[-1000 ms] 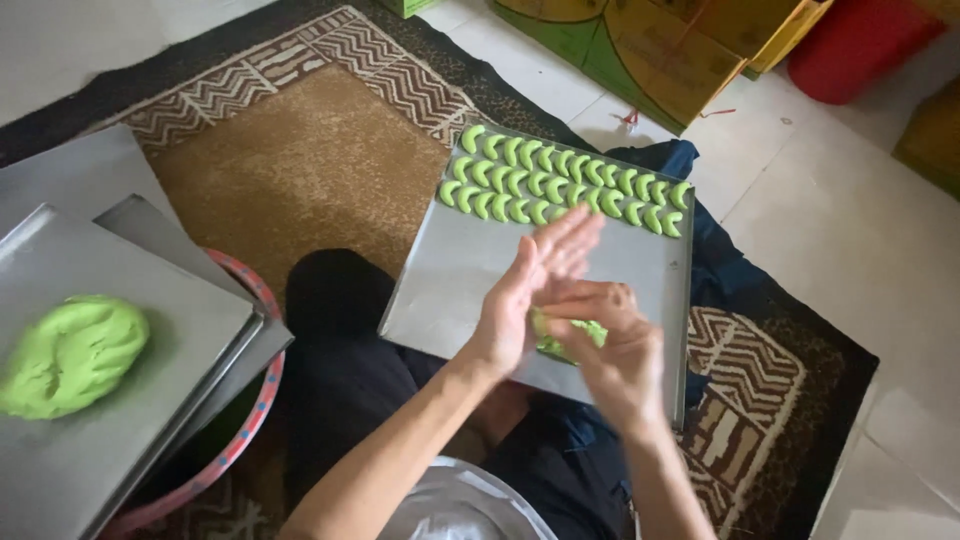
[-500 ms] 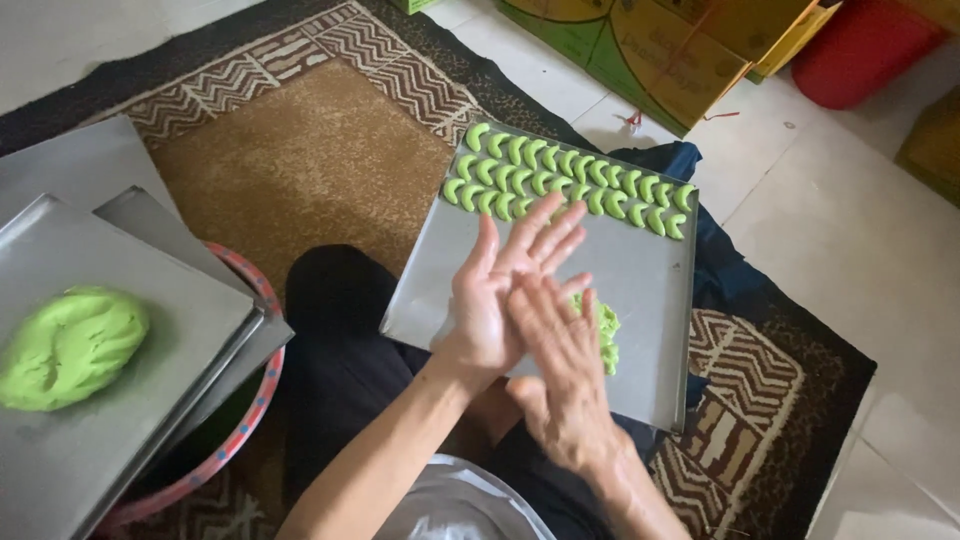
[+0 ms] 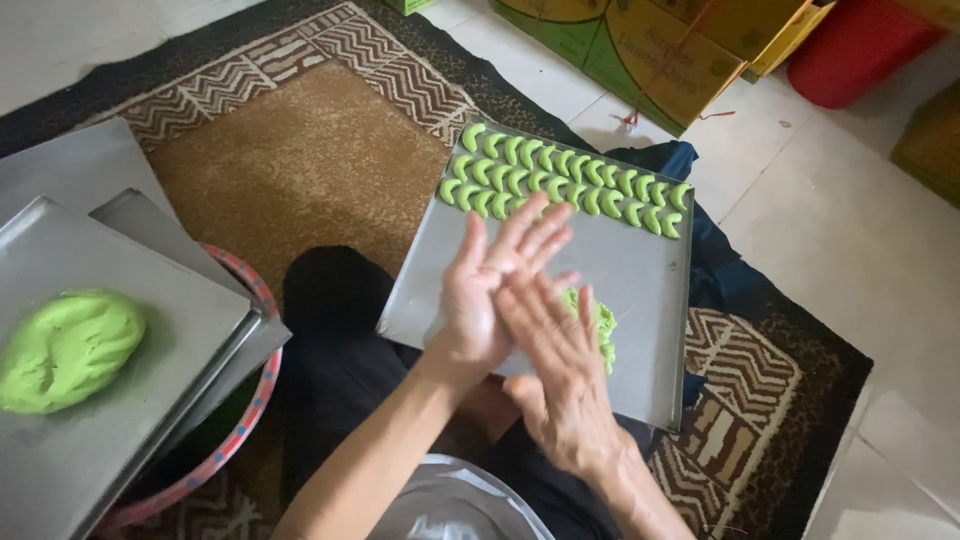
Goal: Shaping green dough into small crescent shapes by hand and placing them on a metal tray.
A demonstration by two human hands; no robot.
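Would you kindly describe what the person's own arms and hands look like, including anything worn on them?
Both forearms are bare as far as the picture shows them, with no sleeve in view. The left hand and the right hand are bare too: no gloves, and no rings, watch or bracelet that I can make out. The fingers are long and slender. Whether sleeves begin higher up cannot be told.

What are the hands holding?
It cannot be told: the left hand and right hand are pressed flat together, hiding anything between the palms.

L hand (image 3: 487, 290) & R hand (image 3: 562, 365) pressed palm-to-palm over metal tray (image 3: 640, 290); green crescents (image 3: 560, 180) at tray's 12 o'clock.
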